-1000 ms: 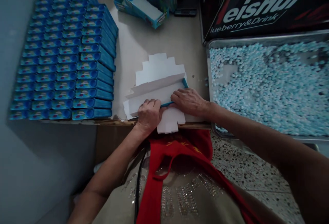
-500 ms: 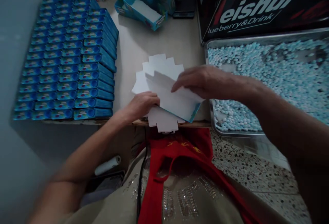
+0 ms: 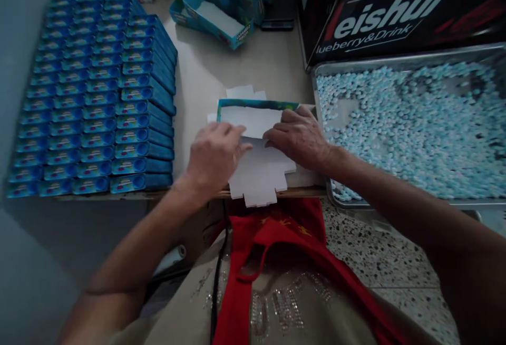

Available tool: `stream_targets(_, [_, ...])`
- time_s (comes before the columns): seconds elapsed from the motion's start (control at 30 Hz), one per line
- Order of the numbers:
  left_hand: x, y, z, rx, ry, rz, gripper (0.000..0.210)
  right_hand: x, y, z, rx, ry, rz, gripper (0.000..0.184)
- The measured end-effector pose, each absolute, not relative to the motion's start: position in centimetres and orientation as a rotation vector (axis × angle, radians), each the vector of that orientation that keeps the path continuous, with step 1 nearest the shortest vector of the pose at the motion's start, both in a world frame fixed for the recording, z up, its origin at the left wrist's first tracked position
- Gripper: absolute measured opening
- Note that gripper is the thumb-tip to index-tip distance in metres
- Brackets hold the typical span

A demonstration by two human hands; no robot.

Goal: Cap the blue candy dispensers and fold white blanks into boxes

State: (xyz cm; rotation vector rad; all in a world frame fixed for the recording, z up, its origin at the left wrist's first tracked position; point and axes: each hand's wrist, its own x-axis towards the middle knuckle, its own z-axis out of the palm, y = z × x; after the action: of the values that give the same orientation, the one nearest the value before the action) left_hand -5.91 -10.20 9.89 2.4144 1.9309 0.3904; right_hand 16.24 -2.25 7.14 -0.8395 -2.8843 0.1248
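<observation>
A part-folded cardboard box (image 3: 255,119), white inside with blue-green printing on its raised far wall, lies on a flat white cardboard blank (image 3: 259,176). My left hand (image 3: 213,152) has its fingers and thumb closed around the box's near left edge. On the near right edge, my right hand (image 3: 298,136) grips the cardboard with bent fingers, its fingertips close to the near fold. Parts of both box ends are hidden behind my hands. The blank's notched flaps poke out beyond the box and hang over the table's front edge.
Stacked blue boxes (image 3: 90,97) fill the left side of the table (image 3: 272,65). At the back lie open printed boxes (image 3: 221,23). A metal tray (image 3: 328,197) of small pale-blue pieces lies on the right, with a black carton (image 3: 379,23) behind it.
The top cardboard piece has turned from a slant to lie straight, with its far wall now standing. My left hand moved nearer along its edge, and my right hand came down onto the right end.
</observation>
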Motion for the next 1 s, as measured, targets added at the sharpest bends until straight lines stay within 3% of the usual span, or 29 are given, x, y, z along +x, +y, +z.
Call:
stream_targets(0.2, [-5.3,-12.5,5.0,2.293,2.049,0.506,0.027,14.9,-3.2,6.5,-0.882,-2.865,0.28,0.027])
stream_targets(0.33, [-6.0,-9.5,5.0,2.197,1.988,0.386,0.028,14.4,-3.3,6.7,-1.041,-2.915,0.391,0.026])
stream_targets(0.5, [-7.4,-3.5,5.6,1.86,1.81,0.017,0.032,14.1,-4.5,5.7,-1.121,-2.815,0.098,0.038])
stream_targets(0.67, [-7.4,-4.6,4.4,2.023,1.853,0.312,0.004,14.0,-5.6,2.9,-1.066,-2.863,0.066,0.038])
stream_targets(0.77, [-6.7,-8.3,3.9,2.229,1.975,0.403,0.01,13.8,-5.4,2.3,-1.13,-2.891,0.087,0.035])
stream_targets(1.0, [-6.5,-10.4,1.9,2.335,1.9,0.112,0.026,13.1,-5.0,2.4,-1.16,-2.947,0.088,0.031])
